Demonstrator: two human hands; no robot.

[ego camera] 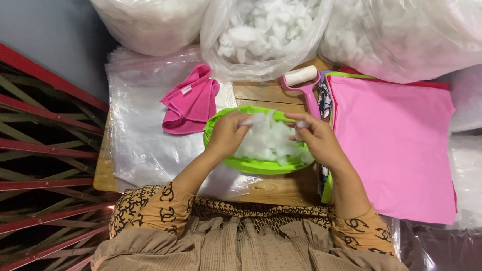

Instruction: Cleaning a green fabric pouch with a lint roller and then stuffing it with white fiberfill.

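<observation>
A lime-green fabric cover (253, 165) lies open on the wooden table, filled with white fibre stuffing (269, 140). My left hand (227, 133) grips the cover's left edge and pinches a tuft of the stuffing. My right hand (317, 137) pinches another tuft at the right edge, fingers curled over the filling. Both hands hover just above the opening.
Three big clear bags of white stuffing (267, 28) stand at the back. A folded pink cloth (190, 101) lies left, a pink lint roller (305, 83) behind, a stack of pink fabric (394, 142) right, clear plastic bags (141, 129) left, and a red metal frame (33, 156) at far left.
</observation>
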